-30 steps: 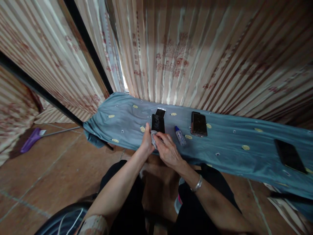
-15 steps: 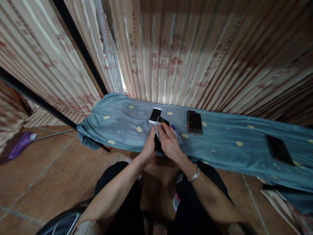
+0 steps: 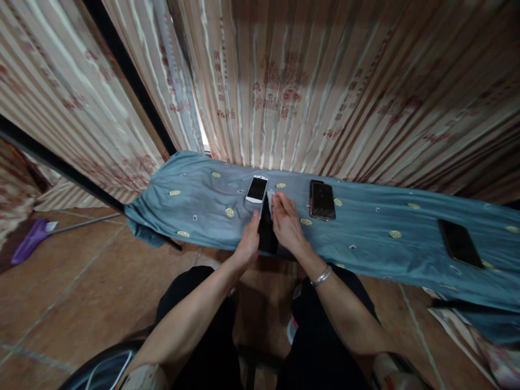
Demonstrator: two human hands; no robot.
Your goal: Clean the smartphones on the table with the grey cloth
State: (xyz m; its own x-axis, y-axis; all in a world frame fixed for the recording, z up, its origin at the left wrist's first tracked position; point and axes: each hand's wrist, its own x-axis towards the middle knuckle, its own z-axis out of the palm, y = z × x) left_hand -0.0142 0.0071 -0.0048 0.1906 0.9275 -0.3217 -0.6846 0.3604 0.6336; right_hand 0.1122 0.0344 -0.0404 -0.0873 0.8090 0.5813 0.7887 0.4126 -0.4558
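My left hand (image 3: pixel 248 241) grips a dark phone (image 3: pixel 266 233) by its left edge, holding it tilted above the near side of the cloth-covered bench (image 3: pixel 207 206). Pinched in the fingers of my right hand (image 3: pixel 287 223) is a small pale grey cloth (image 3: pixel 271 198), close against the phone's upper right part. Whether the cloth touches the glass I cannot tell. Just beyond the held phone, a white phone (image 3: pixel 257 189) with a dark screen lies face up on the bench.
Right of my hands lie two dark phones (image 3: pixel 324 201), one partly on the other. Another dark phone (image 3: pixel 461 244) rests further right. A striped curtain (image 3: pixel 280 124) hangs behind the bench. Black poles (image 3: pixel 134 81) stand at left, with a purple broom (image 3: pixel 32 241) on the floor.
My right hand has moved slightly right and up with the cloth, and the held phone's dark face shows more. A black object and a blue item near my right hand no longer show.
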